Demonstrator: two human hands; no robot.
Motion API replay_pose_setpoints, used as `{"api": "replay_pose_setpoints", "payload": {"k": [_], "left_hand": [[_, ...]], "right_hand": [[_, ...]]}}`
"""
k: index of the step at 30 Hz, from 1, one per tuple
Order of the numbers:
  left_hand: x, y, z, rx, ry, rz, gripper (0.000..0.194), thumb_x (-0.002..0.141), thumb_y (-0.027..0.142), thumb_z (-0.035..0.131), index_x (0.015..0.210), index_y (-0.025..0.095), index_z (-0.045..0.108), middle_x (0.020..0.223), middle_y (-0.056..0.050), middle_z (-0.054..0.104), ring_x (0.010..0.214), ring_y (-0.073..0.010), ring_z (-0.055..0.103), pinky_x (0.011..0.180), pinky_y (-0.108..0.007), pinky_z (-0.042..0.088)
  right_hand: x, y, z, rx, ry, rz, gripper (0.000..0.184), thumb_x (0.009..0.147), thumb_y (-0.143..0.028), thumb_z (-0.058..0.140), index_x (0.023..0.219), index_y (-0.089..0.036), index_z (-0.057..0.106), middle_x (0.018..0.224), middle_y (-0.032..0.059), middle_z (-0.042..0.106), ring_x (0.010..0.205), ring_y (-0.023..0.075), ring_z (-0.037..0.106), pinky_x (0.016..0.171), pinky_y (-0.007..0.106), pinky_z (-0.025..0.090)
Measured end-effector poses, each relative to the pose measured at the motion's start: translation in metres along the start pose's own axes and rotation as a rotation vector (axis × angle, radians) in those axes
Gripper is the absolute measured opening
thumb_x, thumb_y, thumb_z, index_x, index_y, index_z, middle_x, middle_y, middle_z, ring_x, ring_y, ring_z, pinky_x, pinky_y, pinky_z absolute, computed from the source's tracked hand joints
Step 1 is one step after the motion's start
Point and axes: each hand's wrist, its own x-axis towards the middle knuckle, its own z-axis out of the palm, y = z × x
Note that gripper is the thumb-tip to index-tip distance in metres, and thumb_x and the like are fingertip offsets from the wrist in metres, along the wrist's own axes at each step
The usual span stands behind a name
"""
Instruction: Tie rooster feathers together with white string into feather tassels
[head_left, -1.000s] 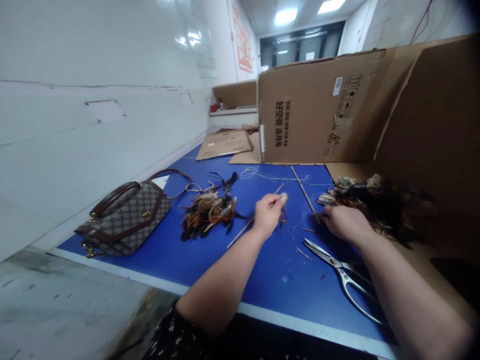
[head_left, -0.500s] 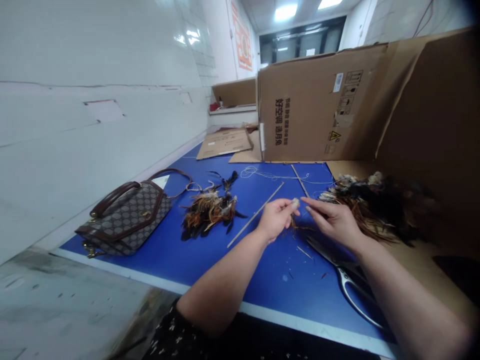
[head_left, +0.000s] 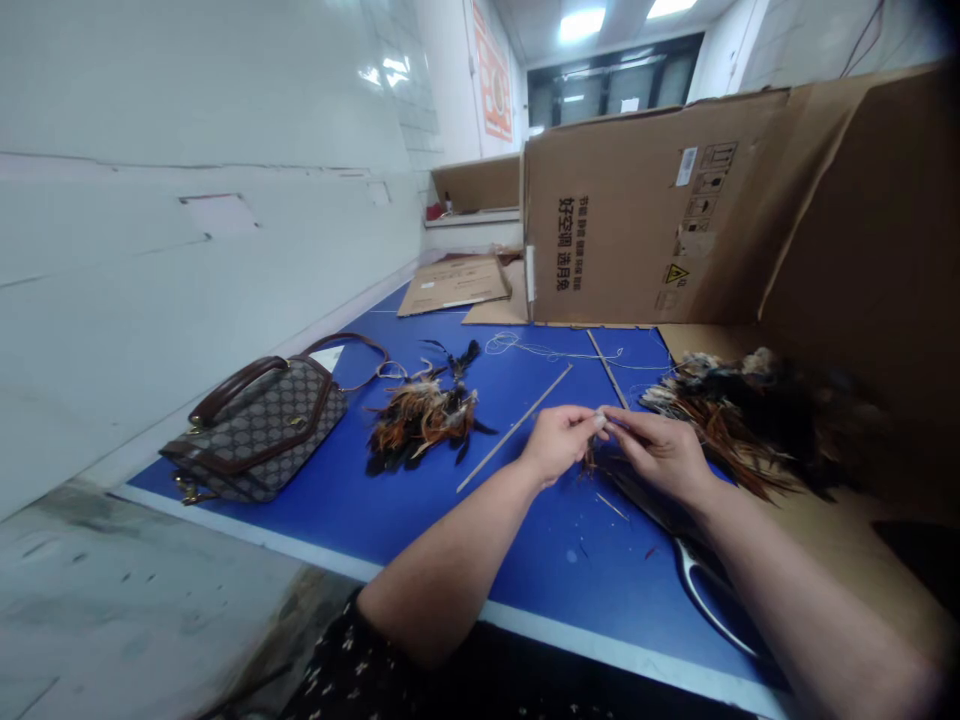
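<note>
My left hand [head_left: 561, 440] is closed in a pinch on a small bunch of feathers [head_left: 590, 460], whose brown tips hang below the fingers. The bunch's pale end [head_left: 599, 421] shows at the fingertips. My right hand [head_left: 658, 450] meets it there, thumb and finger pinched on that end; any thread between them is too fine to see. Under the right forearm lies a pair of scissors [head_left: 701, 590], partly hidden. Left of my hands is a loose pile of brown and black feathers [head_left: 424, 420]. A bigger feather pile [head_left: 750, 410] lies to the right, on cardboard.
A patterned handbag [head_left: 262, 430] stands at the left of the blue table [head_left: 420, 520]. Thin sticks [head_left: 516, 428] and tangled thread [head_left: 517, 345] lie beyond my hands. A tall cardboard box [head_left: 637, 210] rises behind, with flat cardboard [head_left: 454, 283] at the back left.
My right hand has moved in to the left hand; its fingertips, apart from the bunch's pale end before, now close on it. The view has shifted slightly.
</note>
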Motion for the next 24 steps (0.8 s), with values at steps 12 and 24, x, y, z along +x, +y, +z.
{"api": "replay_pose_setpoints", "payload": {"k": [12, 24], "left_hand": [[0.0004, -0.0004, -0.0020, -0.003, -0.046, -0.014, 0.035, 0.082, 0.045, 0.073, 0.082, 0.011, 0.072, 0.059, 0.001, 0.059, 0.042, -0.0049, 0.038, 0.044, -0.022, 0.028], [0.0016, -0.0010, -0.0034, 0.003, -0.057, -0.006, 0.040, 0.082, 0.050, 0.073, 0.084, 0.011, 0.073, 0.063, -0.001, 0.063, 0.043, -0.0051, 0.039, 0.045, -0.022, 0.027]], "right_hand": [[-0.0006, 0.0041, -0.0005, 0.021, -0.076, -0.056, 0.036, 0.099, -0.022, 0.059, 0.131, -0.029, 0.072, 0.115, 0.0050, 0.080, 0.096, 0.0222, 0.078, 0.085, 0.033, 0.063], [0.0017, -0.0034, 0.0017, 0.069, -0.037, 0.013, 0.034, 0.100, -0.028, 0.061, 0.131, -0.024, 0.073, 0.116, 0.0076, 0.080, 0.096, 0.0233, 0.079, 0.083, 0.033, 0.063]]}}
